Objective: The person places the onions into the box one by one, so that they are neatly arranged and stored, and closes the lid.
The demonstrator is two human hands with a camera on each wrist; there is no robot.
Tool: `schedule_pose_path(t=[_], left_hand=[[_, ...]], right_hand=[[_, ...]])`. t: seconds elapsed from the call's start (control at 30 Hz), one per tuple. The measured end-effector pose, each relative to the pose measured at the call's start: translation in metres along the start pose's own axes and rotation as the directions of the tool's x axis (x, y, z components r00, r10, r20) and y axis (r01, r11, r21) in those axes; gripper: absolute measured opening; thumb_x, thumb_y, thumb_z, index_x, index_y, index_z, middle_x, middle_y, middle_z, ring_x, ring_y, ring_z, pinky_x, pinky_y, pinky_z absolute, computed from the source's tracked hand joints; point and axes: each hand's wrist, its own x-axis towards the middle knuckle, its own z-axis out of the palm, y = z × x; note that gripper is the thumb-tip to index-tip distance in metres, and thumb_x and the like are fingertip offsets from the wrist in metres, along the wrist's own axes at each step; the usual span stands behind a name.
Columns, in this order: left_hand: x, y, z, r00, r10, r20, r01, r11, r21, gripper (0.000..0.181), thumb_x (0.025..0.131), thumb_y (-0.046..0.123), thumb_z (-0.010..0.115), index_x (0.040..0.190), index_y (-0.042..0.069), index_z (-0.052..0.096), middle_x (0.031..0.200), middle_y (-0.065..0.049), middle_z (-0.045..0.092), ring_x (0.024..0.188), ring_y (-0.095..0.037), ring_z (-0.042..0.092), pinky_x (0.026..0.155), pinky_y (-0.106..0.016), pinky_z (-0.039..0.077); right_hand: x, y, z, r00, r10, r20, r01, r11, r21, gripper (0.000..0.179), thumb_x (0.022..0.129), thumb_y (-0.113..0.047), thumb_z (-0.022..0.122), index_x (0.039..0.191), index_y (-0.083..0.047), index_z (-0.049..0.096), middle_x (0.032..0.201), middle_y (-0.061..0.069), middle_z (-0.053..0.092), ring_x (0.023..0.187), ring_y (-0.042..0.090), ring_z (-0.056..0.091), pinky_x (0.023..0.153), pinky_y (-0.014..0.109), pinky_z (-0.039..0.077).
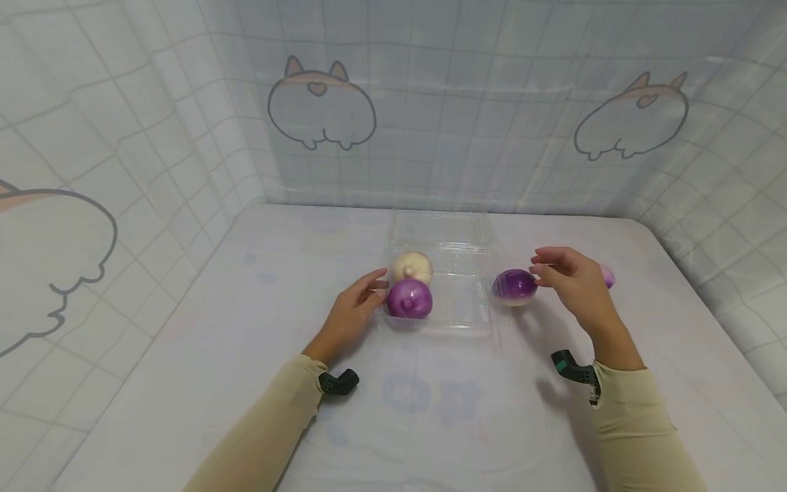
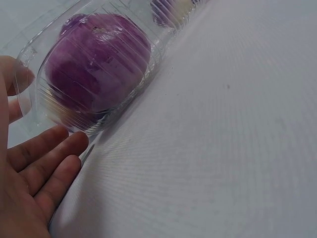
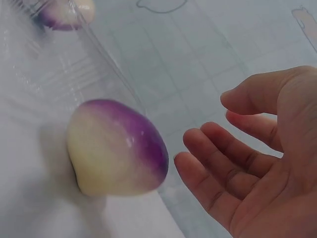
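Loosely, the left hand's fingers spread beside the left wall of a clear plastic box, contact uncertain; the right hand, gently curved and holding nothing, hovered just beside a two-toned vegetable right of centre. Mid-frame, the box, lid laid back, held a cream vegetable and a purple vegetable. The right wrist view showed the two-toned vegetable's broad cream flank; only the head view showed a lilac object, partly hidden.

Both hands apart, relaxed, unclenched
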Motion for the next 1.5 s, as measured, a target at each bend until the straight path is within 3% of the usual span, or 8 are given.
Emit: schedule_pose_path(t=[0.07, 0.3, 0.47, 0.7, 0.8, 0.9, 1.03, 1.5], left_hand=[[0.0, 0.0, 0.0, 1.0, -0.003, 0.003, 0.003, 1.0, -0.002, 0.044, 0.104, 0.027, 0.055, 0.148, 0.026, 0.05, 0.129, -0.003, 0.064, 0.117, -0.016, 0.061, 0.099, -0.041, 0.047], [0.001, -0.001, -0.001, 1.0, -0.007, 0.011, 0.008, 1.0, -0.013, 0.044, 0.104, 0.028, 0.055, 0.147, 0.029, 0.05, 0.129, -0.001, 0.063, 0.115, -0.018, 0.061, 0.097, -0.044, 0.048], [0.001, -0.002, -0.001, 1.0, -0.008, 0.015, 0.008, 1.0, -0.018, 0.044, 0.104, 0.029, 0.056, 0.148, 0.029, 0.049, 0.129, -0.001, 0.063, 0.115, -0.018, 0.061, 0.097, -0.044, 0.048], [0.001, -0.002, -0.001, 1.0, -0.005, 0.011, 0.005, 1.0, -0.004, 0.045, 0.104, 0.027, 0.055, 0.148, 0.027, 0.049, 0.129, -0.001, 0.063, 0.118, -0.017, 0.061, 0.099, -0.043, 0.048], [0.002, -0.002, 0.0, 1.0, -0.003, 0.009, 0.003, 1.0, 0.0, 0.045, 0.104, 0.026, 0.055, 0.148, 0.027, 0.049, 0.129, 0.0, 0.063, 0.118, -0.017, 0.061, 0.1, -0.042, 0.048], [0.002, -0.001, 0.0, 1.0, 0.003, 0.011, -0.003, 1.0, 0.001, 0.045, 0.104, 0.026, 0.055, 0.148, 0.026, 0.05, 0.129, -0.001, 0.063, 0.117, -0.017, 0.061, 0.099, -0.042, 0.048], [0.003, -0.001, 0.0, 1.0, 0.006, 0.013, -0.006, 1.0, 0.001, 0.045, 0.104, 0.025, 0.055, 0.148, 0.026, 0.05, 0.128, -0.001, 0.064, 0.116, -0.018, 0.061, 0.099, -0.042, 0.048], [0.001, -0.002, -0.001, 1.0, -0.006, 0.005, 0.006, 1.0, 0.013, 0.046, 0.103, 0.032, 0.054, 0.149, 0.028, 0.048, 0.129, 0.001, 0.063, 0.12, -0.017, 0.059, 0.103, -0.044, 0.045]], right_hand=[[-0.002, 0.002, -0.002, 1.0, 0.002, -0.008, -0.002, 1.0, -0.014, 0.033, 0.099, -0.008, 0.063, 0.125, 0.011, 0.058, 0.106, 0.003, 0.068, 0.091, 0.01, 0.069, 0.079, 0.02, 0.055], [-0.007, 0.013, -0.007, 0.999, 0.016, -0.03, -0.019, 0.995, -0.098, 0.037, 0.099, -0.014, 0.064, 0.127, 0.01, 0.059, 0.115, 0.018, 0.064, 0.091, 0.004, 0.066, 0.076, 0.019, 0.055], [-0.008, 0.022, -0.006, 0.997, 0.073, 0.005, -0.072, 0.993, -0.096, 0.045, 0.101, -0.02, 0.063, 0.133, 0.01, 0.054, 0.124, 0.023, 0.06, 0.098, 0.014, 0.066, 0.077, 0.017, 0.054], [-0.009, 0.029, -0.002, 0.981, 0.174, 0.089, -0.154, 0.969, -0.193, 0.066, 0.099, -0.039, 0.063, 0.147, 0.001, 0.042, 0.142, 0.024, 0.052, 0.128, 0.036, 0.053, 0.085, 0.013, 0.048], [-0.009, 0.032, -0.001, 0.977, 0.182, 0.11, -0.161, 0.971, -0.176, 0.073, 0.098, -0.037, 0.064, 0.152, 0.003, 0.034, 0.145, 0.028, 0.046, 0.131, 0.044, 0.048, 0.089, 0.02, 0.051], [-0.01, 0.036, 0.001, 0.973, 0.197, 0.116, -0.175, 0.968, -0.18, 0.076, 0.098, -0.037, 0.065, 0.154, 0.001, 0.029, 0.146, 0.029, 0.043, 0.131, 0.045, 0.048, 0.096, 0.036, 0.051], [-0.011, 0.039, 0.003, 0.968, 0.218, 0.127, -0.189, 0.96, -0.207, 0.078, 0.098, -0.04, 0.064, 0.156, -0.002, 0.028, 0.148, 0.029, 0.041, 0.131, 0.046, 0.047, 0.105, 0.057, 0.04], [-0.013, 0.05, 0.006, 0.954, 0.253, 0.162, -0.222, 0.957, -0.188, 0.081, 0.096, -0.049, 0.064, 0.157, -0.007, 0.031, 0.151, 0.025, 0.041, 0.137, 0.043, 0.041, 0.111, 0.06, 0.031]])
